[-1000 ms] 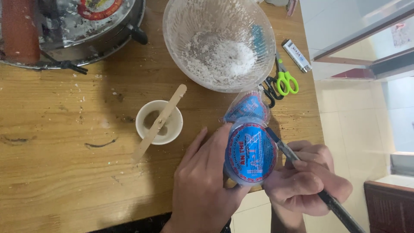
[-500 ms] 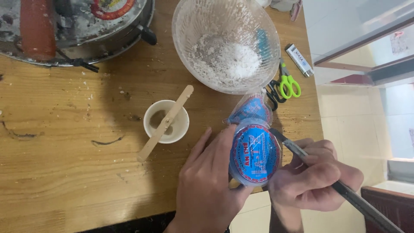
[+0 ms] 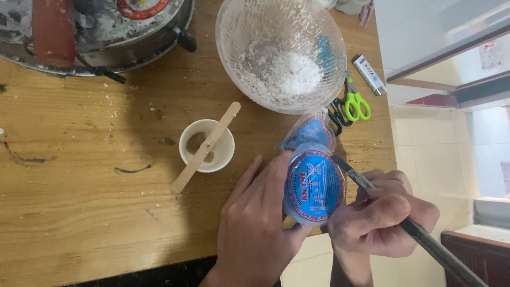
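My left hand [image 3: 255,228] grips a round packet wrapped in clear plastic with a blue and red label [image 3: 313,186], held over the wooden table's front edge. My right hand [image 3: 385,212] is closed around a long dark metal blade [image 3: 425,236] whose tip touches the packet's right rim. A twisted end of the plastic wrap [image 3: 311,130] sticks up behind the packet.
A clear plastic bowl of white powder [image 3: 281,53] stands at the back. A small white cup [image 3: 207,146] holds a flat wooden stick. Green-handled scissors [image 3: 353,103] and a lighter [image 3: 369,74] lie at the right edge. A metal pot [image 3: 95,32] sits back left.
The view has shifted slightly. Both hands and the packet stay almost where they were, with the blade still at the packet's right rim.
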